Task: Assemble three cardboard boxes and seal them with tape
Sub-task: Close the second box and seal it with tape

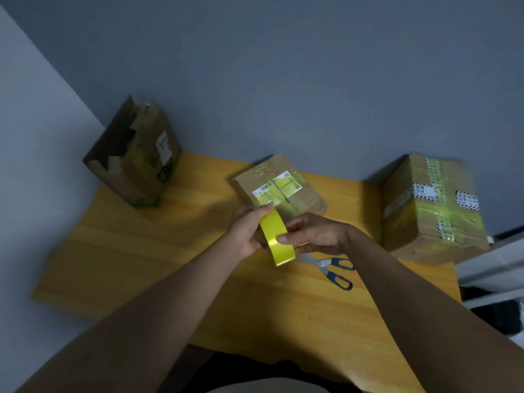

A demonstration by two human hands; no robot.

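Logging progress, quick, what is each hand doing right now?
Left hand: holds the yellow tape roll, thumb on top.
Right hand: fingers pinch the same roll.

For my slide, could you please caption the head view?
Both hands grip a yellow tape roll above scissors, three cardboard boxes behind.

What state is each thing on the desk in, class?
Left box: upright, top flaps open.
Middle box: closed, taped.
Right box: closed, taped.
Tape roll: held above the desk by left hand and right hand.
Scissors: lying flat, untouched.
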